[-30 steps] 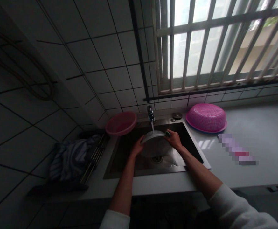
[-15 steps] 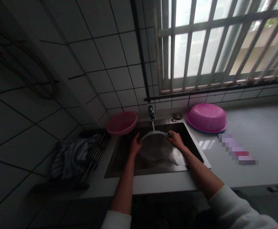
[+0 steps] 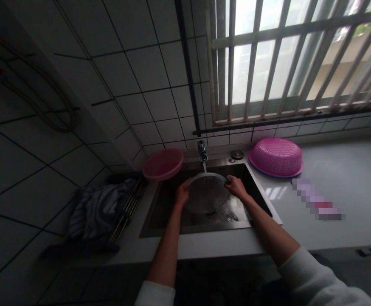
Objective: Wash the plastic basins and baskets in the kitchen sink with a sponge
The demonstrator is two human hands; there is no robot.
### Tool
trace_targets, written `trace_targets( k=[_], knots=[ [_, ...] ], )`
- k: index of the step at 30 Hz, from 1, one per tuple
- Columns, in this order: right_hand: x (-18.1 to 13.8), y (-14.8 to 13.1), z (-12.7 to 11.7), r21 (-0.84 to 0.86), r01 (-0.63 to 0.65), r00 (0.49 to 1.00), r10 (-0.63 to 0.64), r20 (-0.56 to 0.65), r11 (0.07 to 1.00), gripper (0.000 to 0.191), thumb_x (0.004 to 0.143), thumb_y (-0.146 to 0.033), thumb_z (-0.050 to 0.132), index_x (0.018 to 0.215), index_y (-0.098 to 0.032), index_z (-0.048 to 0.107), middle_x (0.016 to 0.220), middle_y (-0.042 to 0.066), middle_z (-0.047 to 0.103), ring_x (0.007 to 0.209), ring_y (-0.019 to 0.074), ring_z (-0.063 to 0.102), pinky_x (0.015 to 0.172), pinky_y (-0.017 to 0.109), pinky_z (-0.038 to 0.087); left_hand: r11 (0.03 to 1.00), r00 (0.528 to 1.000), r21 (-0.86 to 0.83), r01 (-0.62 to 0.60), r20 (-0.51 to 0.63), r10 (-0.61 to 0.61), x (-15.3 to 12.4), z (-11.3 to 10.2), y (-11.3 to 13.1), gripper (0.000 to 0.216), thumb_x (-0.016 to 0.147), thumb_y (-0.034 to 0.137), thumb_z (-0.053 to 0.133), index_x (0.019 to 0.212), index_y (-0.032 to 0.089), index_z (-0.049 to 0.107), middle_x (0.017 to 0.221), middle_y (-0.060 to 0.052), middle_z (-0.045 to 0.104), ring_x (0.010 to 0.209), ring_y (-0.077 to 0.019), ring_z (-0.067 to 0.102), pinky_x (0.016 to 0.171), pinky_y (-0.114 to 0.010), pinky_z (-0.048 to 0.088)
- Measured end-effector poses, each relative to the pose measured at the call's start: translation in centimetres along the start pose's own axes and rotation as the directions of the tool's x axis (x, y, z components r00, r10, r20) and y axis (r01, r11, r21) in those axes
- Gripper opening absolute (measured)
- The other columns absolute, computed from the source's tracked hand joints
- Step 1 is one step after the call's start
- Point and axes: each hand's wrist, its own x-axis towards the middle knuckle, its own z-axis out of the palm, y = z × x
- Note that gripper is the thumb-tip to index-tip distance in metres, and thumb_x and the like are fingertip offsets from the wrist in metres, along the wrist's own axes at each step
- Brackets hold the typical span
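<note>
Over the steel sink [image 3: 160, 221] I hold a round white-rimmed dish [image 3: 206, 193], tipped up on edge under the running tap [image 3: 201, 151]. My left hand [image 3: 182, 195] grips its left rim with fingers curled. My right hand [image 3: 235, 186] is closed on the right rim, and a small greenish thing shows at its fingertips; I cannot make out what it is. Water runs down into the basin.
A pink basin [image 3: 162, 163] leans at the sink's back left corner. A pink colander [image 3: 276, 157] lies upside down on the white counter [image 3: 347, 178] to the right. A striped cloth [image 3: 96, 212] lies on a rack to the left. Barred window above.
The dish has been tipped from nearly flat to standing more on edge under the tap. Both hands stayed on its rim and shifted slightly.
</note>
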Motion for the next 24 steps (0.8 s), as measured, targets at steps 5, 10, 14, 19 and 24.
trace_targets(
  k=[5, 10, 14, 19, 24],
  knots=[
    [-0.5, -1.7, 0.0, 0.079, 0.088, 0.995, -0.083, -0.063, 0.993, 0.005, 0.083, -0.024, 0.07, 0.087, -0.024, 0.068, 0.082, 0.003, 0.074, 0.074, 0.0187, 0.065, 0.062, 0.024, 0.032, 0.996, 0.999, 0.083, 0.039, -0.02, -0.038, -0.3, 0.4, 0.4, 0.064, 0.081, 0.019, 0.077, 0.143, 0.025, 0.065, 0.146, -0.01, 0.066, 0.132, -0.0306, 0.065, 0.116, -0.048, 0.049],
    [-1.2, -3.1, 0.8, 0.231, 0.249, 0.967, -0.252, -0.016, 0.941, 0.008, 0.084, -0.022, 0.067, 0.092, -0.023, 0.068, 0.083, 0.001, 0.075, 0.076, 0.0173, 0.067, 0.067, 0.022, 0.04, 0.993, 0.998, 0.093, 0.069, 0.003, -0.07, -0.5, 0.5, 0.4, 0.061, 0.081, 0.015, 0.073, 0.141, 0.028, 0.067, 0.143, -0.008, 0.069, 0.131, -0.0298, 0.066, 0.115, -0.046, 0.05],
    [-0.6, -1.7, 0.8, 0.194, 0.153, 0.988, -0.155, -0.003, 0.969, 0.026, 0.08, -0.025, 0.075, 0.105, -0.025, 0.068, 0.092, 0.002, 0.076, 0.082, 0.0201, 0.069, 0.068, 0.024, 0.041, 0.997, 0.998, 0.042, 0.065, 0.003, -0.066, -0.1, 0.3, -0.1, 0.045, 0.09, 0.022, 0.065, 0.134, 0.025, 0.072, 0.139, -0.008, 0.071, 0.131, -0.0283, 0.066, 0.117, -0.045, 0.048],
    [0.2, 0.0, -0.1, 0.022, -0.035, 0.996, 0.037, -0.084, 0.999, 0.011, 0.08, -0.025, 0.071, 0.091, -0.023, 0.069, 0.09, 0.006, 0.076, 0.078, 0.021, 0.067, 0.063, 0.025, 0.033, 0.995, 0.999, -0.104, 0.011, -0.034, -0.015, 0.6, 0.3, -0.9, 0.047, 0.094, 0.035, 0.062, 0.137, 0.017, 0.069, 0.14, -0.012, 0.07, 0.132, -0.0274, 0.065, 0.118, -0.046, 0.046],
    [-0.1, -1.1, -0.5, 0.11, 0.082, 0.982, -0.061, -0.18, 0.991, 0.003, 0.082, -0.026, 0.066, 0.084, -0.023, 0.065, 0.078, 0.002, 0.071, 0.07, 0.0177, 0.063, 0.062, 0.025, 0.032, 0.998, 1.0, -0.057, -0.001, -0.012, 0.0, 0.4, 0.7, -1.4, 0.061, 0.084, 0.029, 0.076, 0.142, 0.018, 0.064, 0.141, -0.015, 0.069, 0.133, -0.0292, 0.064, 0.118, -0.047, 0.046]
  ],
)
